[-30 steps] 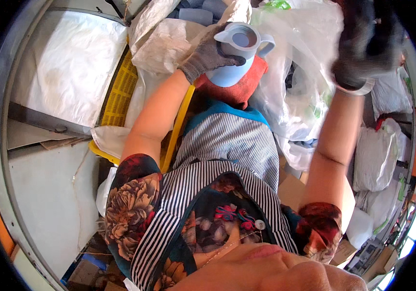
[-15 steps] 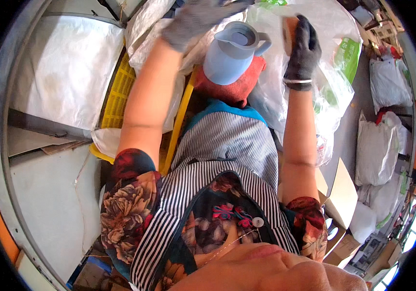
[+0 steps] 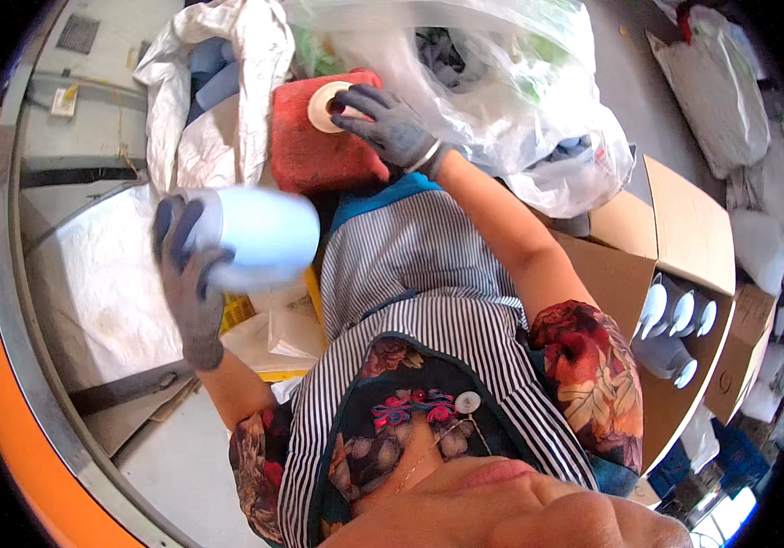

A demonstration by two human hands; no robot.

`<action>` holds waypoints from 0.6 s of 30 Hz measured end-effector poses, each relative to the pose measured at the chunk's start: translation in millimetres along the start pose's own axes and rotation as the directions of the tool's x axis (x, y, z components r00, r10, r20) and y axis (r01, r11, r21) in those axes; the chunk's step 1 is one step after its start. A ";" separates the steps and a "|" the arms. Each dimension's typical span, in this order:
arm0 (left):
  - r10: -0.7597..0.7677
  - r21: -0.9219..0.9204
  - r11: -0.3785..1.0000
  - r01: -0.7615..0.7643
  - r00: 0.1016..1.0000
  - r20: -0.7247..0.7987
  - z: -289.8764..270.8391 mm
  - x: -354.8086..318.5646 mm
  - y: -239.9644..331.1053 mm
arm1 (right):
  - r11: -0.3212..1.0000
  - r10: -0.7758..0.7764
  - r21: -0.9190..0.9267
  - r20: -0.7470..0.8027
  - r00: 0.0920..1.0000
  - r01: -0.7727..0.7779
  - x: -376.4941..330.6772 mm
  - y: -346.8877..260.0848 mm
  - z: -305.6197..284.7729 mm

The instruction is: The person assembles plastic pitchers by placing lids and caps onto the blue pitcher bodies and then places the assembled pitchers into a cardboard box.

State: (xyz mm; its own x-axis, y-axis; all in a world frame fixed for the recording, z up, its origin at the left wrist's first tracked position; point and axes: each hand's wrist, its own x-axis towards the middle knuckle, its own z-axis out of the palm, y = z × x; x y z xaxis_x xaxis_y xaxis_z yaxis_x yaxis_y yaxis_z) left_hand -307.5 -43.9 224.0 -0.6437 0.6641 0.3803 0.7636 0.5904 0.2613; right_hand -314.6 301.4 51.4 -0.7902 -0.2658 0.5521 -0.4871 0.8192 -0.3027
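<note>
The left hand gripped the blurred blue jug; the right hand — fingers spread — pressed a disc on the red pad. Best kept flat.

Open brown cardboard box at right, pale-blue containers inside.

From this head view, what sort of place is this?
Probably a small packing or sorting workshop. An open cardboard box holds rows of pale blue plastic vessels, clear plastic bags of goods are piled around, and the gloved left hand holds a pale blue plastic container.
</note>
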 end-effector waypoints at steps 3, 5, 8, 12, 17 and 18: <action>0.016 -0.224 0.973 -0.047 0.990 -0.138 -1.9 6.9 39.1 | 0.986 0.160 0.026 -0.446 0.881 -0.166 -37.0 -21.2 -77.3; 0.003 -0.375 0.925 -0.059 0.989 -0.148 13.4 11.2 62.4 | 0.808 0.431 0.114 -0.783 0.448 -0.578 -94.7 -4.0 -87.4; 0.140 -0.415 0.903 -0.109 0.989 0.046 24.5 24.0 73.3 | 0.595 0.729 0.718 -0.671 -0.134 -0.361 -145.9 39.0 -124.3; 0.228 -0.419 0.907 -0.050 0.893 0.387 23.4 76.3 90.6 | -0.174 0.768 0.640 -0.387 -0.510 -0.748 -317.2 174.1 -58.1; 0.069 -0.469 0.836 0.285 0.793 0.605 -8.0 72.5 69.3 | -0.388 0.919 0.028 -0.064 -0.389 -0.921 -344.0 194.5 19.7; 0.015 -0.506 0.777 0.375 0.792 0.610 -17.5 66.1 67.6 | -0.404 0.915 -0.044 -0.040 -0.402 -0.914 -338.4 194.5 29.3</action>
State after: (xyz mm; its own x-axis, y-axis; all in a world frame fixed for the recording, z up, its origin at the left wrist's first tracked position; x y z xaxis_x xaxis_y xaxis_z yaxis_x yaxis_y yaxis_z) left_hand -297.5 31.9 282.3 -0.5292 0.8149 -0.2364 0.3776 0.4756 0.7945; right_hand -152.9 535.8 -217.1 -0.1131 0.8764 -0.4680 0.9352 -0.0651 -0.3480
